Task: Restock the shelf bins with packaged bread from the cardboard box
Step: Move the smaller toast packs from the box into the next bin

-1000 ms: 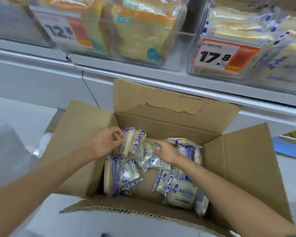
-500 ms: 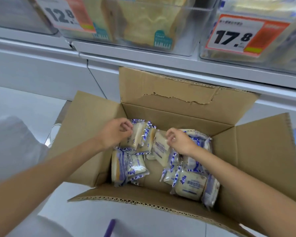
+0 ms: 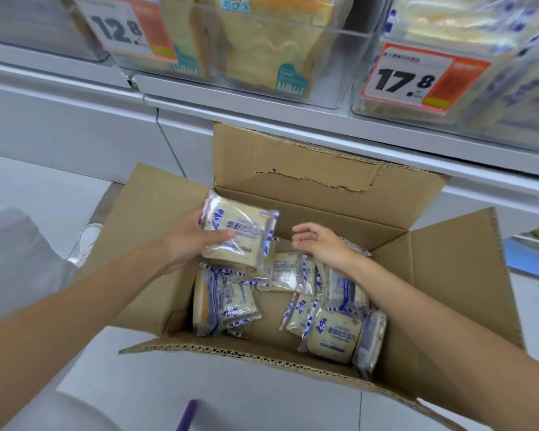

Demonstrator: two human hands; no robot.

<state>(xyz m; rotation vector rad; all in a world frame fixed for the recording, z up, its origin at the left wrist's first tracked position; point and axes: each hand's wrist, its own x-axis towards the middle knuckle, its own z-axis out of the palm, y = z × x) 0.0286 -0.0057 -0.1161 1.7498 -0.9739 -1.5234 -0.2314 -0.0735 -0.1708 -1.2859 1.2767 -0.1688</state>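
A: L hand (image 3: 184,241), what are the fingers doing?
B: Clamped on a bread pack (image 3: 241,236). The thumb (image 3: 223,235) is on the front. The other fingers are behind it, hidden. The pack is up over the back left of the cardboard box (image 3: 308,169).
A: R hand (image 3: 322,242)?
B: Its fingers (image 3: 304,231) are apart & a bit curled, holding nothing, just over the packs in the box (image 3: 280,272).
A: Can u read the pack?
B: No. Blue & white wrap w/ blue writing, too blurry.
A: More in the box?
B: Yes, a heap. Some lie flat, some stand on edge. The R arm hides a few. The near flap is cut off at the bottom right.
A: And above?
B: A shelf (image 3: 293,122) w/ clear bins. The middle bin (image 3: 333,66) has toast loaves w/ teal labels, words too small. The tag (image 3: 128,29) at its left says 12.8. The right bin (image 3: 511,98) has blurry blue & white packs, and its tag (image 3: 417,79) says 17.8.
A: Anything else?
B: A white shoe (image 3: 89,241) left of the box. A purple thing (image 3: 187,415) at the bottom edge, cut off, can't tell what.
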